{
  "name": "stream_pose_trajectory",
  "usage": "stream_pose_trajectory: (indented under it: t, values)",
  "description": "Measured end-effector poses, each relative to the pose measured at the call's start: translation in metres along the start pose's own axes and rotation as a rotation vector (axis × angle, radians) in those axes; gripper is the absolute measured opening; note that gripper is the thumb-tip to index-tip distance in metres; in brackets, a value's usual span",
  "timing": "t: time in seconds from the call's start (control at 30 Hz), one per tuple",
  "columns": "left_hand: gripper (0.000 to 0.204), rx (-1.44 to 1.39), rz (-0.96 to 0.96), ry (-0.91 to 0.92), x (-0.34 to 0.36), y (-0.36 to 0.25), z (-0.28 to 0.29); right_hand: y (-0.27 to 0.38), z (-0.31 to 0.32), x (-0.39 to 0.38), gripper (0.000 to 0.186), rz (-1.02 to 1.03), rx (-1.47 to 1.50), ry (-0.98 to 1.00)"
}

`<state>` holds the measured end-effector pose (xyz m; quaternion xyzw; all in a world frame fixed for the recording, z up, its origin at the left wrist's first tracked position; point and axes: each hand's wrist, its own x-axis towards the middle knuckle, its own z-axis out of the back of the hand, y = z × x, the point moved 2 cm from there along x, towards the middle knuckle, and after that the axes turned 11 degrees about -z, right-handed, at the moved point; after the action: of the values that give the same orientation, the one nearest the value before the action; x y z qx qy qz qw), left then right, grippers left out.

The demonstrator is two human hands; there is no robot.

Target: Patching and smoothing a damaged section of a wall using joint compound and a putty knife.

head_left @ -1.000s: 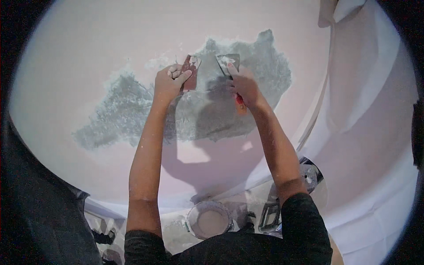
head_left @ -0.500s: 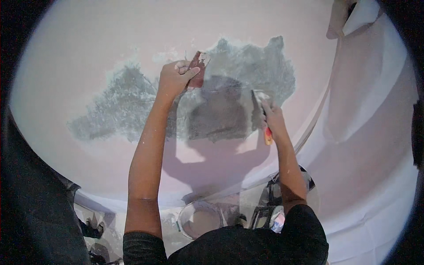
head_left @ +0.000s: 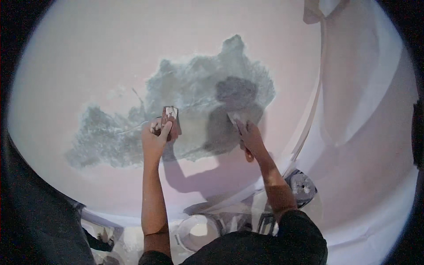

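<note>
My left hand (head_left: 153, 140) is closed on a flat reddish-brown scraper (head_left: 173, 127) with whitish paste smeared on its upper part. It is in front of the lower middle of a rough grey patch (head_left: 190, 86) on a pale pinkish wall (head_left: 176, 26). To the right, my right hand (head_left: 253, 138) is wrapped round a putty knife (head_left: 234, 118) with an orange-brown handle end. Its blade points up and left over the patch's right part, within my shadow; whether it touches the surface I cannot tell. My fingers hide most of the handle.
Below the wall's lower edge stands a round bucket (head_left: 179, 238) with pale contents. A dark, paste-spattered object (head_left: 303, 187) sits by my right elbow. Whitish sheeting (head_left: 353, 176) hangs along the right side, and a dark surface (head_left: 35, 212) lies at lower left.
My left hand with the scraper has come lower and further left. The putty knife in my right hand has shifted left and down, and the whole view has tilted somewhat.
</note>
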<state>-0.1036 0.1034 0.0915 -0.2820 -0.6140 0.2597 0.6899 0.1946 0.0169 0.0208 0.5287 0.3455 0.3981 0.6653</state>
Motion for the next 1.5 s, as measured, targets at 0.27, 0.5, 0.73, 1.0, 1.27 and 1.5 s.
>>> stream_pose_trajectory:
  t: [0.27,0.5,0.73,1.0,1.27,1.5]
  values:
    - [0.018,-0.016,-0.015,-0.118,-0.003,0.037,-0.027,0.010,0.012,0.023,0.035,0.334,-0.059,-0.158]
    - [0.010,-0.264,0.227,-0.142,0.002,0.027,-0.023,0.053,0.025,0.020,0.033,0.121,0.197,0.019]
    - [0.011,-0.250,0.226,-0.111,0.003,0.034,-0.024,0.035,0.037,0.035,0.034,0.422,0.034,-0.141]
    - [0.011,-0.254,0.197,-0.110,0.006,0.034,-0.025,0.064,0.042,0.003,0.036,0.125,0.126,-0.006]
    - [0.014,-0.280,0.171,-0.088,0.005,0.029,-0.028,0.053,0.043,0.024,0.041,0.225,-0.033,-0.076]
    - [0.015,-0.215,0.185,-0.127,-0.007,0.024,-0.026,0.028,0.028,0.024,0.037,0.274,-0.056,-0.213]
